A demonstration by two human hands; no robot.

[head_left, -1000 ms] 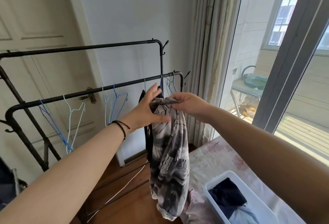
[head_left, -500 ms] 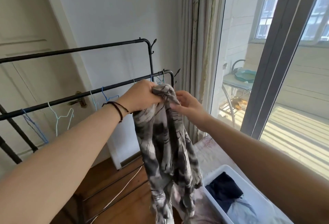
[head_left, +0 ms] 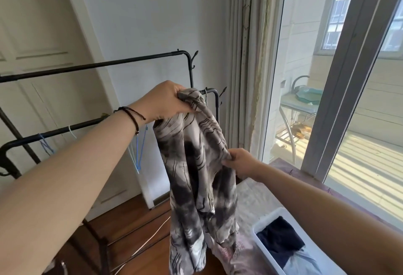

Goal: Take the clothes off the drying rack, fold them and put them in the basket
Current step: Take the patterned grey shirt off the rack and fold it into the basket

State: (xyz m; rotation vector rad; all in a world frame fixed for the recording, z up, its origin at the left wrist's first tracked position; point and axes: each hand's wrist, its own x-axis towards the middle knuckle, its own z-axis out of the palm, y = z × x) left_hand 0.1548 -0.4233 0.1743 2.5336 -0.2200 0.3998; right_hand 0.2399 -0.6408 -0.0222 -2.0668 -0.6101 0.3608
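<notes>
Garment: grey patterned, thin, limp, light; hangs clear of drying rack. My left hand grips top edge bunched. My right hand pinches side fold midway. Cloth probably slippery; take hold at seams. Basket lower right.

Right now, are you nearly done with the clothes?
Some are done: dark and light clothes already lie in the basket. In hand: my left hand grips the top of a grey patterned garment and my right hand pinches its side. It still needs folding. The rack shows only bare hangers.
</notes>
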